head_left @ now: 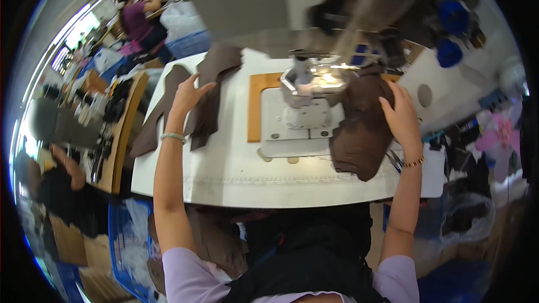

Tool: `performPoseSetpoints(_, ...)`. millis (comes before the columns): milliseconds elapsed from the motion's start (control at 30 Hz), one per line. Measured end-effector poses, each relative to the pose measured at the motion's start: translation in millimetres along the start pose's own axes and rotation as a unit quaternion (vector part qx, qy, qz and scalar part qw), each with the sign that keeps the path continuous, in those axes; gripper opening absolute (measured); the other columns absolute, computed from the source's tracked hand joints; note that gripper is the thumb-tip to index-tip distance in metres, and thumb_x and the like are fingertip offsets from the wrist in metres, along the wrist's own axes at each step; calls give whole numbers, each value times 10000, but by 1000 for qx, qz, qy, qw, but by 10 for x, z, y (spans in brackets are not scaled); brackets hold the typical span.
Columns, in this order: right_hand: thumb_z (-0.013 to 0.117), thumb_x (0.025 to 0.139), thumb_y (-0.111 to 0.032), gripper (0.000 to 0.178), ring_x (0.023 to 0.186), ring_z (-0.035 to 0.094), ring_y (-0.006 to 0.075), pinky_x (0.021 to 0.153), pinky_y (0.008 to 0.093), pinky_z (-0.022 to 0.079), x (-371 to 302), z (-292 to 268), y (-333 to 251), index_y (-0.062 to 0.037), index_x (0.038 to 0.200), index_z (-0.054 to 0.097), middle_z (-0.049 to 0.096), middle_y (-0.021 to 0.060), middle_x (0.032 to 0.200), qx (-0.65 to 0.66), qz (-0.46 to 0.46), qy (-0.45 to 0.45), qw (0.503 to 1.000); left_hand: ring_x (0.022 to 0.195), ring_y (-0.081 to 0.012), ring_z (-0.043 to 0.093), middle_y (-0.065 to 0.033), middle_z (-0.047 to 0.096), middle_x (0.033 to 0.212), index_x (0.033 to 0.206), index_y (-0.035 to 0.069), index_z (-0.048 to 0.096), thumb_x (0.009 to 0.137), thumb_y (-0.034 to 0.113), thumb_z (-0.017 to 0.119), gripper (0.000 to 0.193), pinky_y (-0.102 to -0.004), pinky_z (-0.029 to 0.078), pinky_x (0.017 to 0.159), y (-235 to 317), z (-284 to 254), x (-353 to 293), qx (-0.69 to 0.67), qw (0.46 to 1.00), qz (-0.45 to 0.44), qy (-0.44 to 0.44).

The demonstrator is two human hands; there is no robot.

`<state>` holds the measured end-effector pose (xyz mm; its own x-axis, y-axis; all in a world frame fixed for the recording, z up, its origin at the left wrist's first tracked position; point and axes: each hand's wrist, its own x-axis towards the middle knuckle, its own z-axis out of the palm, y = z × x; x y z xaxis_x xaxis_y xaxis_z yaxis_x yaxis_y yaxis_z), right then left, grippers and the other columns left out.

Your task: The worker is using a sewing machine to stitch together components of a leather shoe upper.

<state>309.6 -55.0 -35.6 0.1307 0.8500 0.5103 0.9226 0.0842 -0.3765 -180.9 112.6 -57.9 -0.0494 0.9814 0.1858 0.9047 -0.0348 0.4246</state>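
1. Brown panel (362,134): located on the table (224,188), directly beside the sewing machine head (303,81), at about 4 o'clock from it. Your right hand (401,115) is the nearer; the panel lies at 8 o'clock from it, long axis roughly 12 to 6.
2. Right fingers: extended and spread at the panel's edge, thumb apart, no closed pinch seen. Firm contact cannot be confirmed.
3. Left hand (188,94): well apart from that panel, at 10 o'clock on the table. Fingers spread, gripping nothing visible; whether they press the cloth, you cannot tell from this view.
4. Long brown strip (208,106): passes on the right of your left hand, axis 1 to 7. A second brown strip (154,126) lies at 7 o'clock from that hand, axis similar.
5. Materials: all three pieces appear to be matte, pliable fabric. The panel is broad with a wavy left edge and short pale marks; the strips are narrow.
6. Surroundings: smooth white table; flat, pale machine plate (281,147); angular orange-brown frame (255,115) bordering it at 9 o'clock.
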Motion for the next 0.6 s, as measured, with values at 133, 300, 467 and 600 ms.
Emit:
performPoseSetpoints(133, 581, 915, -191, 447, 1210, 492, 360, 1017, 407, 404, 64, -64, 48, 50, 1277, 476, 521, 216, 1289, 3, 57, -34, 998, 1107, -399, 594, -299, 619, 1143, 1296, 21, 559, 735, 423, 740, 714, -436, 453, 961, 51, 51, 113, 16, 997, 67, -40)
performPoseSetpoints(300, 583, 871, -524, 759, 1247, 485, 343, 1054, 405, 374, 235, 79, 67, 40, 1357, 434, 508, 232, 1337, -28, 99, -103, 989, 1050, -424, 607, -298, 640, 1074, 1299, 15, 523, 780, 331, 674, 627, -453, 466, 929, 331, -74, -43, 28, 997, 42, 66)
performPoseSetpoints(467, 585, 862, -554, 765, 1197, 516, 366, 1039, 438, 362, 608, 414, 76, 46, 1322, 464, 555, 244, 1268, -118, -7, -4, 993, 941, -459, 622, -301, 640, 978, 1350, 78, 449, 820, 328, 621, 610, -494, 497, 834, 951, -337, -811, 5, 995, 47, 88)
performPoseSetpoints(600, 601, 853, -549, 742, 1161, 538, 362, 994, 449, 378, 1079, 655, 94, 43, 1287, 488, 584, 238, 1227, -154, 16, -59, 986, 782, -449, 649, -298, 607, 947, 1409, 109, 400, 853, 450, 572, 675, -511, 526, 712, 1393, 4, -1714, 180, 976, 95, -74)
